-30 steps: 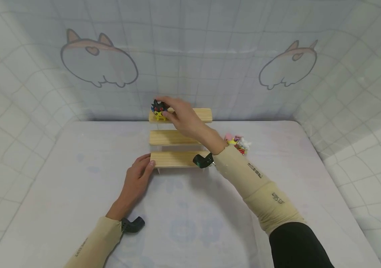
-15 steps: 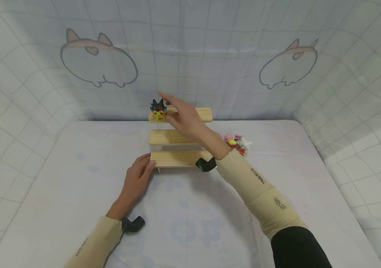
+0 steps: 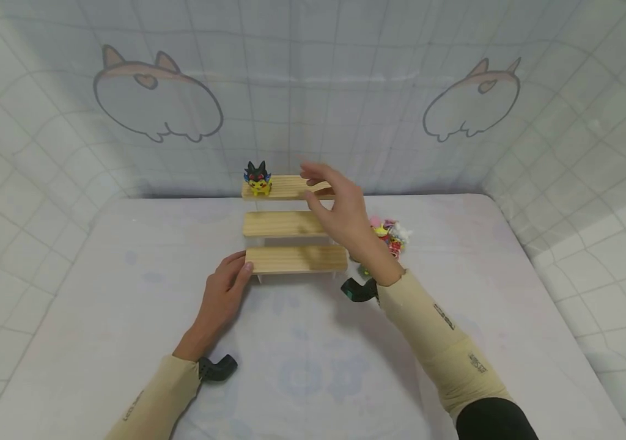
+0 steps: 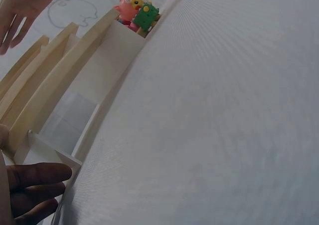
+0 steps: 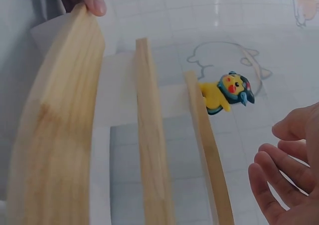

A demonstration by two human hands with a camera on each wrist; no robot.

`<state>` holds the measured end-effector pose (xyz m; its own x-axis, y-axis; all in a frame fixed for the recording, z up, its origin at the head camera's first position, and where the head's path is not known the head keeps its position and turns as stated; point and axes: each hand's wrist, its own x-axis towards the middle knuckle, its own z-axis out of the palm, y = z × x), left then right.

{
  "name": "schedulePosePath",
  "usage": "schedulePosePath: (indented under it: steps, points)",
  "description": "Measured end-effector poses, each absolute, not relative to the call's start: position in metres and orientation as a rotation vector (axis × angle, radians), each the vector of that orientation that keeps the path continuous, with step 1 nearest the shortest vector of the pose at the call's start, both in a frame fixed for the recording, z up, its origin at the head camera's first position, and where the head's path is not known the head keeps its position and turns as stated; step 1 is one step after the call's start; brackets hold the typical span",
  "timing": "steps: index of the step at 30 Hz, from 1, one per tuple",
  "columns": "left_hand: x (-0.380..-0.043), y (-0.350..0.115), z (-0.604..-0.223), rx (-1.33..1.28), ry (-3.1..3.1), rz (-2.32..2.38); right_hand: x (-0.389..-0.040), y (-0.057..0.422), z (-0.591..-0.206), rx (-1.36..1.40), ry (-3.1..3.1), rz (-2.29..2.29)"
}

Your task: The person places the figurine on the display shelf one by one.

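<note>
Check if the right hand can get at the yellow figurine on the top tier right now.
Likely yes: the right hand is empty, near the top tier, and nothing visible stands between it and the yellow figurine.

yellow figurine (image 3: 260, 188), black hood (image 3: 257, 172) | upright | wooden rack (image 3: 293, 260), top tier (image 3: 288, 187), left

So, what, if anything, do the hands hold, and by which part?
The left hand grips the lowest wooden shelf by its left end; the right hand holds nothing.
</note>
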<state>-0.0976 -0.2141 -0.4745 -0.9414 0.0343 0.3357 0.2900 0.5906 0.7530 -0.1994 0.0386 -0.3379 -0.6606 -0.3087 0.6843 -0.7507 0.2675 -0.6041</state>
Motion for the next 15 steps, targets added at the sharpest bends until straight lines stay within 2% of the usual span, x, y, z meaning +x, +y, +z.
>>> schedulePosePath:
  steps: [9, 15]
  points:
    - [-0.098, -0.216, -0.476, -0.243, -2.552, -1.273, -0.159, 0.058, -0.327, 0.877, -2.046, 1.426]
    - [-0.102, -0.213, -0.48, -0.26, -2.539, -1.293, -0.144, 0.085, -0.338, 0.778, -2.082, 1.363]
